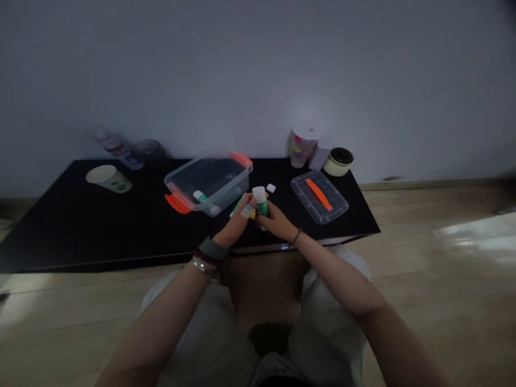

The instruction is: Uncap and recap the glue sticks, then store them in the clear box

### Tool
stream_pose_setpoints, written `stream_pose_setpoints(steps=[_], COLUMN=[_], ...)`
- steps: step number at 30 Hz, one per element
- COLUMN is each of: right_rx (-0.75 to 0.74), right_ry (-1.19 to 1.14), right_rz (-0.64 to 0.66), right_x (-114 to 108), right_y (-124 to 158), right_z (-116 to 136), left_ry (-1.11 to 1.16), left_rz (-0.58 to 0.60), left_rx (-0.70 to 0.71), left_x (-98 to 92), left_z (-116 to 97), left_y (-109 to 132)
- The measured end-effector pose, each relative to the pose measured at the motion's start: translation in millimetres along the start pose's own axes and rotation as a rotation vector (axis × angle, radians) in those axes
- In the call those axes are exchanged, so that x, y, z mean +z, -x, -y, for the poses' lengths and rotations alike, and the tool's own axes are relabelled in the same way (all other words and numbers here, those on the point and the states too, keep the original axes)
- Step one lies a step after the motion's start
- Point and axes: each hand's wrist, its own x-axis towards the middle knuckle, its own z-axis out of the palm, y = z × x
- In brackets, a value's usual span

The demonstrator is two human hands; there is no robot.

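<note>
A green and white glue stick (262, 207) stands roughly upright between my hands, its white end on top. My right hand (277, 221) is closed around its lower part. My left hand (237, 224) is closed against its left side, the thumb close to the white end. A pale patch (247, 210) and a bit of yellow (253, 214) show at the left hand; what they belong to is unclear. Partly hidden behind that hand is a green and white piece (237, 206). Just beyond, a small white cap (271, 188) lies on the black table (161, 236).
A clear box (226, 185) with orange handles holds another green and white stick (206, 201). Right are its lid (334, 207), a patterned cup (301, 148) and a cream pot (337, 163). Left are a paper cup (108, 178), a bottle (121, 150) and a dark container (151, 152).
</note>
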Motion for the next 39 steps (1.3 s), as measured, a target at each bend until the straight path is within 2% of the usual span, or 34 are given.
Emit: stream_pose_setpoints(steps=[4,7,14,17,21,26,32,34,39], right_rx=[-0.014,0.029,0.057,0.067,0.071,0.086,0.121,0.121,0.145], right_ry=[0.369,0.592,0.836,0.864,0.868,0.877,0.851,0.818,0.672], right_rz=[0.055,0.123,0.198,0.220,0.204,0.175,0.144,0.137,0.069], right_x=[-3,3,8,7,6,9,14,12,4], right_y=[12,19,23,25,26,26,27,27,18], right_z=[19,28,32,36,41,44,46,47,49], left_ry=[0.218,0.299,0.135,0.062,0.004,-0.010,0.052,0.115,0.275], left_rz=[-0.073,-0.064,0.028,0.049,0.077,0.110,0.145,0.110,-0.099], left_rx=[-0.048,-0.141,-0.191,-0.197,-0.173,-0.172,-0.210,-0.186,-0.021], left_x=[-6.0,-9.4,-9.3,-6.9,-2.1,0.9,1.9,4.1,7.3], left_z=[-10,-17,-3,1,-4,-14,-16,-19,-28], left_y=[-4,-3,0,1,2,1,1,1,-2])
